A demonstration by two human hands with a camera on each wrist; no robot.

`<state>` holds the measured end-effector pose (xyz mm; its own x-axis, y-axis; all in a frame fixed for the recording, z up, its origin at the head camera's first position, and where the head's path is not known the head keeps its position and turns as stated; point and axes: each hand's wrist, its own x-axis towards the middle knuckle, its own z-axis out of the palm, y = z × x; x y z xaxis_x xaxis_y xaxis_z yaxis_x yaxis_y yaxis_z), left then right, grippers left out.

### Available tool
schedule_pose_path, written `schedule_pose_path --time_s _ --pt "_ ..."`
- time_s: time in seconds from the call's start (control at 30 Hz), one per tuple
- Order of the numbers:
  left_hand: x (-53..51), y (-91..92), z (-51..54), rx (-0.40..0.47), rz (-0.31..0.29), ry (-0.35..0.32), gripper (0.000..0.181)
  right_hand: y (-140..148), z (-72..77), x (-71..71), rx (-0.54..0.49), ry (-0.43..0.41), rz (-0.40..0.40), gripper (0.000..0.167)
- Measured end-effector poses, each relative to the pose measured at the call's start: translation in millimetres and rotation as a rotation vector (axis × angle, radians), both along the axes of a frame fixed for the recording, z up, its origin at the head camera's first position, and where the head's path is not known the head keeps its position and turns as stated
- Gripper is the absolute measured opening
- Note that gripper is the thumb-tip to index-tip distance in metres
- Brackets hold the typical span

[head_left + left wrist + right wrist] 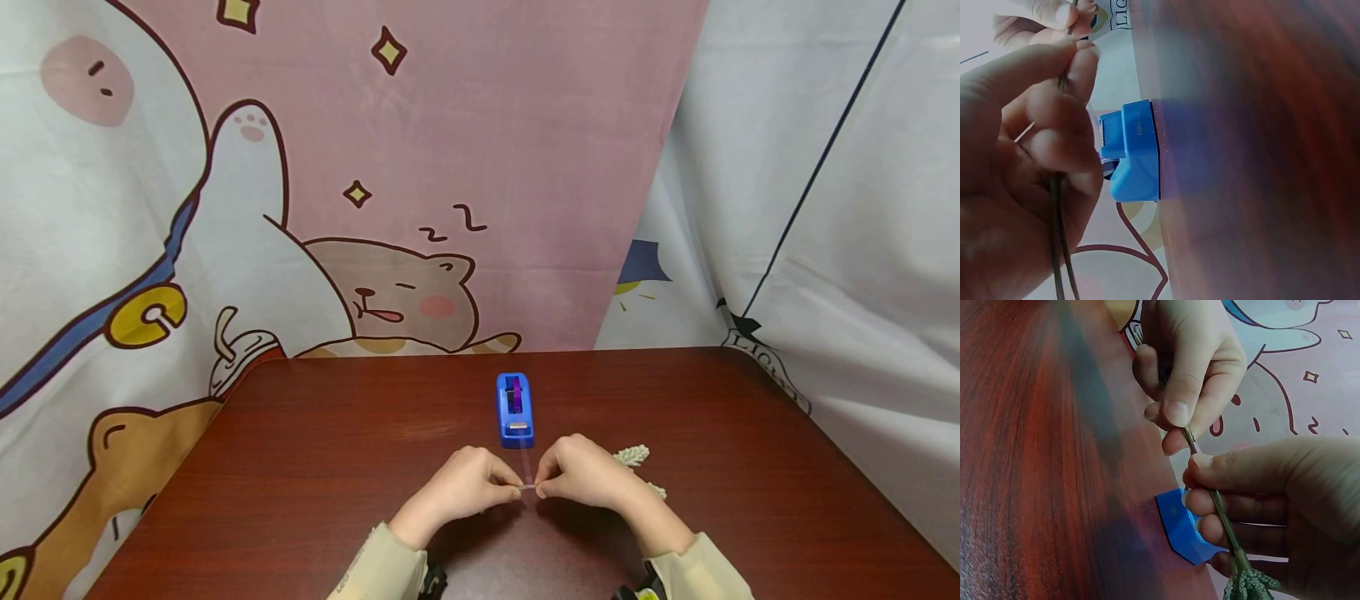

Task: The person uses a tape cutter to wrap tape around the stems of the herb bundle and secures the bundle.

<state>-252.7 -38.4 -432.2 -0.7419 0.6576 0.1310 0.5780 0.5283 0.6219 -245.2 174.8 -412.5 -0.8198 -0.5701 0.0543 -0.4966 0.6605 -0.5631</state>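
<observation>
Between both hands runs a thin bundle of green stems (1225, 520), with pale green flower heads (1252, 586) at the right-hand end. My left hand (472, 483) pinches the stems between thumb and fingers; loose stem ends (1058, 231) trail past its palm. A short gap away, my right hand (588, 472) pinches them too, and the flower heads show beyond its wrist in the head view. A clear purplish strip of tape (527, 467) stretches from a blue tape dispenser (515, 437) to the stems between the fingertips. The dispenser stands upright just ahead of both hands.
All this is over a dark reddish-brown wooden table (337, 467). Behind it hangs a pink and white cartoon curtain (540, 167), meeting the table's back edge. A white curtain (862, 292) hangs along the right side.
</observation>
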Motion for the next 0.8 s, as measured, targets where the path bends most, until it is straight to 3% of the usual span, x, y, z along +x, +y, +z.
schedule_pose_path --time_s 0.23,0.43,0.8 --pt "-0.1 -1.7 -1.5 0.008 -0.011 -0.104 0.022 -0.1 -2.8 0.4 0.025 0.084 -0.023 0.019" --pt "-1.4 -4.5 -1.0 -0.001 -0.036 -0.088 0.02 -3.9 -5.0 0.5 0.058 0.11 -0.047 0.022" --pt "-2.9 -5.7 -1.4 0.016 -0.045 -0.02 0.013 -2.6 -0.7 1.2 0.071 0.06 -0.015 0.01"
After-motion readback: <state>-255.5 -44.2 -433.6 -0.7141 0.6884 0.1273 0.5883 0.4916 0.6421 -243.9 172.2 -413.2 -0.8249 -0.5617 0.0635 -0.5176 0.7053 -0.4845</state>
